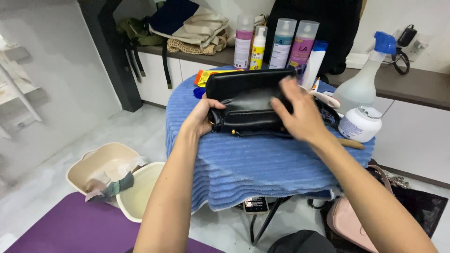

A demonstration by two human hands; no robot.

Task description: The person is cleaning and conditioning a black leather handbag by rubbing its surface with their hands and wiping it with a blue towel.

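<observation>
A black leather handbag point(246, 100) lies on a small table draped with a blue ribbed towel point(262, 168). My left hand point(202, 117) grips the bag's left end, thumb on top. On the bag's right part rests my right hand point(300, 115), its fingers spread and slightly blurred; whether it holds a cloth I cannot tell. Behind the bag stand several spray and foam bottles point(274, 43). A white jar point(360, 122) and a clear spray bottle with a blue trigger point(365, 77) stand to the right.
Two beige basins point(105, 161) with rags sit on the floor at the left, next to a purple mat point(70, 225). A pink bag point(347, 220) lies on the floor at the right. Cloth bags point(197, 26) pile on the back counter.
</observation>
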